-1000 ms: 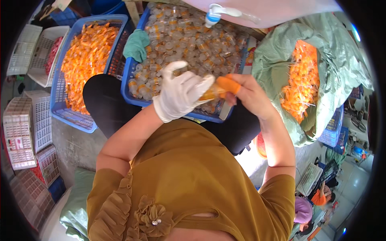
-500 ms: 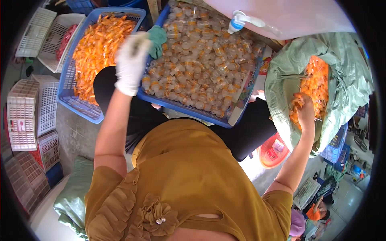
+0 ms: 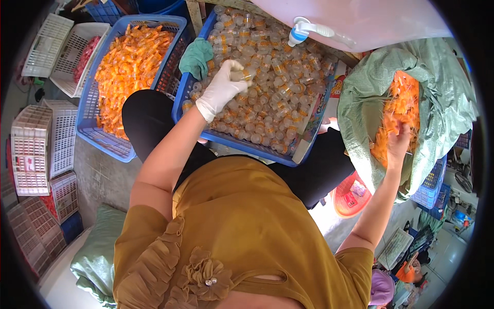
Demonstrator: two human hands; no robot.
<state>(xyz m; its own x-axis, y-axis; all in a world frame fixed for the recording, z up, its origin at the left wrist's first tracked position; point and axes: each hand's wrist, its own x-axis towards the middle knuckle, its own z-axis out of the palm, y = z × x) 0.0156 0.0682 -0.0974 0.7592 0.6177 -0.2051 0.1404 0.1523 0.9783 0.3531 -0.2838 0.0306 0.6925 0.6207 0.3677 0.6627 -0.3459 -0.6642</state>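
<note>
My left hand (image 3: 224, 90), in a white glove, is over the left side of a blue tray (image 3: 239, 146) heaped with small clear plastic bottles (image 3: 267, 90) with orange bands. Its thumb and fingers close round one small clear bottle (image 3: 245, 75). My bare right hand (image 3: 399, 141) reaches into a green woven sack (image 3: 360, 98) and touches the orange plastic pieces (image 3: 402, 100) inside, which have thin, pale spikes. Its fingers are bent together, and whatever they hold is hard to make out. A green cloth (image 3: 196, 58) hangs on the tray's left rim.
Left of the tray stands a blue basket (image 3: 86, 116) full of orange-filled bottles (image 3: 131, 67). White crates (image 3: 33, 149) line the far left. A pale container with a white-and-blue tap (image 3: 299, 32) overhangs the tray. A red basket (image 3: 347, 198) sits below the sack; people are at lower right.
My left hand has moved right and down, from beside the basket of orange bottles to the tray, and now grips a bottle. My right hand has shifted slightly within the sack.
</note>
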